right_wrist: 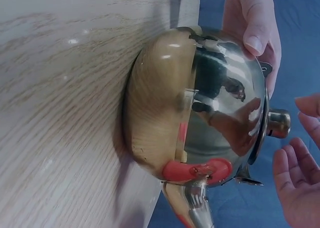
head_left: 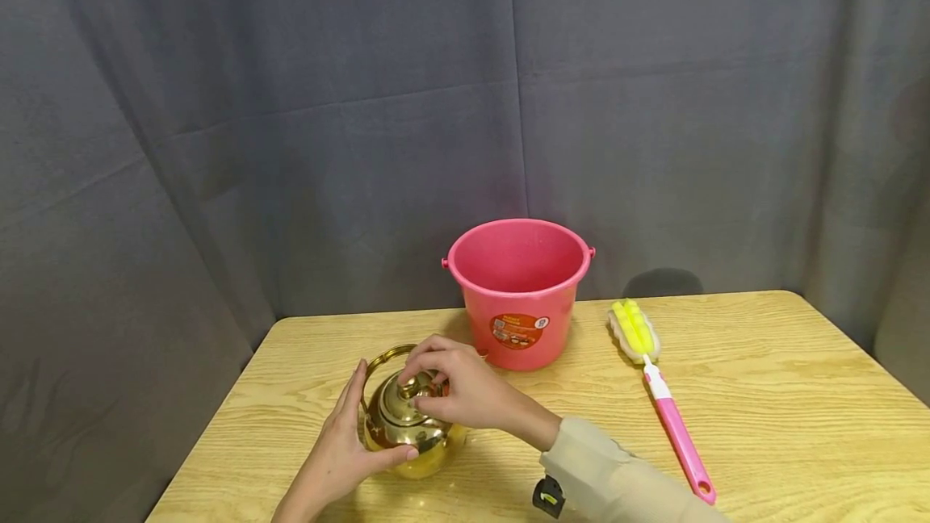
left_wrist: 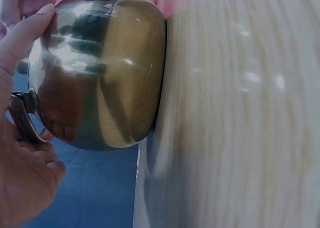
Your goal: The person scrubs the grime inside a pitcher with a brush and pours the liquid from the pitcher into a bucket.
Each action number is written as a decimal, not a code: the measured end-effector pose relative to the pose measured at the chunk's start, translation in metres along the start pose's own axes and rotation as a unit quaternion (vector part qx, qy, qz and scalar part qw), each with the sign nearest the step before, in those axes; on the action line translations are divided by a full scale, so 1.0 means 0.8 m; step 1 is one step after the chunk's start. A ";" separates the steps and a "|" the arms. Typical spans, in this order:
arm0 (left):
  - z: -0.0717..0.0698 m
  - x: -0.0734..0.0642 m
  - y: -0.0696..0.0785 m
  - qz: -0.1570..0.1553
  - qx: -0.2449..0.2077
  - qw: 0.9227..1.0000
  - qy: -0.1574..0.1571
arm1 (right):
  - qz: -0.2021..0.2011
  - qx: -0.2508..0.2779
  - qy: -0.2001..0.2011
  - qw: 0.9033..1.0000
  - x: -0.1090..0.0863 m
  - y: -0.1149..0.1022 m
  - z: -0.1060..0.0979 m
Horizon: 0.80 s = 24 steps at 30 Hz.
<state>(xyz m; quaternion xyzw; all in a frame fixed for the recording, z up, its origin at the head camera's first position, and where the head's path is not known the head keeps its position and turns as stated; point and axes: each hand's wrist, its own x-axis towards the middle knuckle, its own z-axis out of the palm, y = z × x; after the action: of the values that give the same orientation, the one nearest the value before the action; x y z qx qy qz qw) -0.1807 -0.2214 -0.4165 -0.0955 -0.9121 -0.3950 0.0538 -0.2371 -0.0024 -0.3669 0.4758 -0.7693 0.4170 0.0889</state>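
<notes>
A shiny gold-coloured metal teapot stands on the wooden table, its lid on and its arched handle raised. Against the near side of its body lies the thumb of my left hand, while its straight fingers stand along the left side by the handle. Over the lid, the thumb and bent fingers of my right hand are spread around the lid knob. A gap shows between them and the knob in the right wrist view. The spout points away from my left hand.
Behind the teapot stands a pink bucket with a red label. On the right lies a bottle brush with a yellow and white sponge head and a pink handle. Grey curtains hang behind the table.
</notes>
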 end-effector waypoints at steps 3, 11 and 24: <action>0.000 0.000 0.000 0.008 -0.001 1.000 0.002 | 0.000 -0.006 -0.003 1.000 0.002 0.001 0.001; -0.001 0.000 0.000 0.004 -0.006 1.000 -0.004 | -0.008 -0.023 -0.015 1.000 0.011 0.001 0.006; -0.001 -0.001 0.002 0.002 -0.010 1.000 -0.005 | 0.003 -0.033 -0.030 0.999 0.013 0.001 0.011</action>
<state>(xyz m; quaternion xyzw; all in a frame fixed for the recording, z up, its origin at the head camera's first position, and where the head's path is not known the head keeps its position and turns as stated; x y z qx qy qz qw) -0.1794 -0.2211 -0.4148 -0.0997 -0.9081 -0.4038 0.0490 -0.2411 -0.0154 -0.3672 0.4822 -0.7867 0.3771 0.0802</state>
